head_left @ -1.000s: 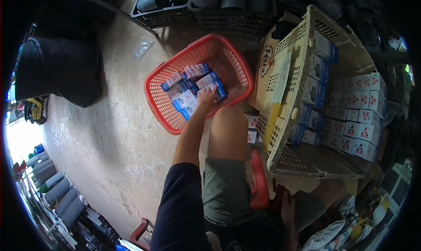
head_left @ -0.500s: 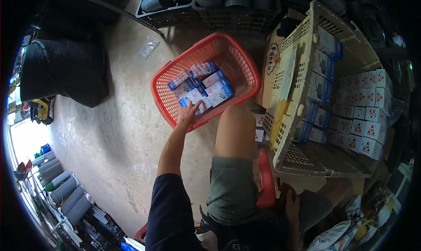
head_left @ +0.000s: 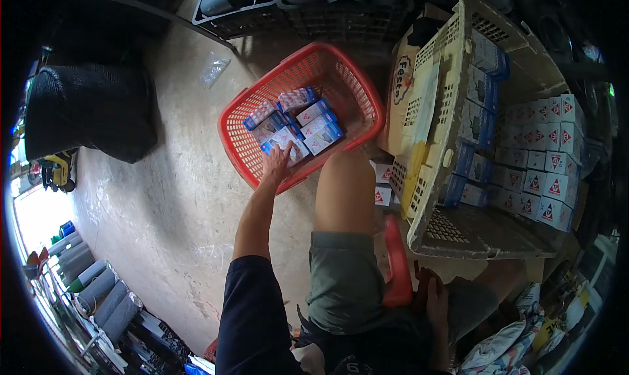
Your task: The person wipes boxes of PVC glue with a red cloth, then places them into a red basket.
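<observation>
Inside the red plastic basket (head_left: 230,142) lie several small blue-and-white cardboard boxes, some showing a red triangle logo. My left hand (head_left: 276,162) reaches over the basket's near rim. Its fingers are apart and stretched over the near-left white-and-blue box (head_left: 285,138), touching its top. A patterned box (head_left: 297,99) and another box (head_left: 324,138) lie beside it. Down at the lower right, in shadow by my leg, my right hand (head_left: 438,303) is beside a dark reddish thing (head_left: 426,283); its fingers are mostly hidden.
A large worn cream crate (head_left: 452,244) lies on its side at the right, with stacked white boxes (head_left: 550,155) inside. More boxes (head_left: 382,183) sit beside my knee. Dark crates of grey pipe fittings (head_left: 301,31) stand behind. A clear plastic bag (head_left: 213,69) lies on the floor.
The view has shifted slightly. My left hand has moved a little over the near-left box, its fingers now farther up the top. The right hand stays in place.
</observation>
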The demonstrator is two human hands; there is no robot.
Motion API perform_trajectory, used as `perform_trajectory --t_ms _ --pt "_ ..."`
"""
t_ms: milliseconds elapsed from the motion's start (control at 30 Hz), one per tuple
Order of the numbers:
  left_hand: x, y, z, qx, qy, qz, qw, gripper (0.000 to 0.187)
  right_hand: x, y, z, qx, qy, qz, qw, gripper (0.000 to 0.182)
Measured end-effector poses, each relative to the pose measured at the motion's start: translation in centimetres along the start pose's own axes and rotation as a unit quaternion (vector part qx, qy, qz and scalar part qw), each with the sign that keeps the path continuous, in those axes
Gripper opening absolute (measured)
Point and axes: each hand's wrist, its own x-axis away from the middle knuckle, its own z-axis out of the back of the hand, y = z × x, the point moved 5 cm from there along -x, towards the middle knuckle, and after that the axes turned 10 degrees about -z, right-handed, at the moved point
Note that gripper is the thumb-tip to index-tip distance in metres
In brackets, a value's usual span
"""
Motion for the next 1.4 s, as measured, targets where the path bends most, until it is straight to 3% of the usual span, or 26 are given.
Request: perform_trajectory --t_ms 200,300,400,500,600,700,800,867,933,1033,1100,1167,1233,1267,1300,1333,1400 --pt "0.0 -0.4 0.1 -0.003 -0.099 0.025 0.995 0.102 0.3 -0.6 -0.1 -0.016 0.004 -0.008 1.0 0.046" --pt "0.3 0.2 1.1 -0.06 -0.041 -0.001 0.997 0.091 0.2 -0.8 -0.4 -0.001 0.006 -0.021 1.0 0.046" --pt "0.8 1.1 1.5 -0.06 0.132 -0.09 0.985 0.077 -0.6 0.2 -0.4 -0.008 -0.012 0.005 1.0 0.046" --pt "0.3 1.9 1.1 0.054 0.062 -0.053 0.995 0.07 -0.5 0.2 -0.2 -0.01 -0.007 0.002 1.0 0.045" --pt "-0.3 2.0 0.2 0.086 0.108 -0.154 0.978 0.064 -0.5 -0.1 -0.3 -0.003 -0.01 -0.021 1.0 0.045" --pt "0.1 2.0 0.6 0.077 0.033 -0.123 0.989 0.058 -0.4 -1.0 -0.4 -0.013 -0.026 -0.028 0.999 0.045" --pt "0.6 2.5 2.7 0.156 -0.022 -0.096 0.983 0.051 -0.7 -0.4 0.0 0.023 -0.008 0.016 1.0 0.04" --pt "-1.1 0.0 -2.8 0.212 0.105 -0.134 0.962 0.049 -0.9 -1.4 0.8 0.063 -0.02 0.055 0.996 0.039" --pt "2.0 1.7 4.1 0.29 0.272 -0.166 0.902 0.042 -1.0 -3.7 1.7 0.096 -0.035 0.091 0.991 0.038" --pt "4.6 2.9 9.9 0.583 0.301 0.024 0.754 0.036 -2.1 -7.5 3.3 0.164 -0.039 0.149 0.974 0.037" --pt "8.2 4.9 17.3 0.514 0.415 0.03 0.75 0.031 -4.2 -8.1 3.6 0.247 -0.024 0.198 0.948 0.036" --pt "12.6 7.8 25.4 0.453 0.515 0.004 0.728 0.026 -5.9 -8.7 3.4 0.281 -0.051 0.162 0.945 0.036" --pt "17.1 12.5 33.8 0.346 0.572 -0.052 0.742 0.025 -7.2 -7.3 2.3 0.32 -0.04 0.179 0.93 0.036" --pt "18.7 15.0 37.3 0.361 0.602 -0.107 0.704 0.022 -8.1 -6.0 0.9 0.341 -0.013 0.214 0.915 0.036" --pt "18.8 17.6 40.5 0.347 0.553 -0.177 0.737 0.024 -8.8 -4.8 0.1 0.361 0.017 0.25 0.898 0.037" --pt "18.6 20.6 43.9 0.328 0.498 -0.246 0.764 0.026 -8.7 -4.5 -0.3 0.367 -0.012 0.243 0.898 0.038" --pt "15.5 27.3 49.0 0.272 0.339 -0.282 0.855 0.047 -8.3 -5.0 -1.2 0.376 -0.067 0.23 0.895 0.04"
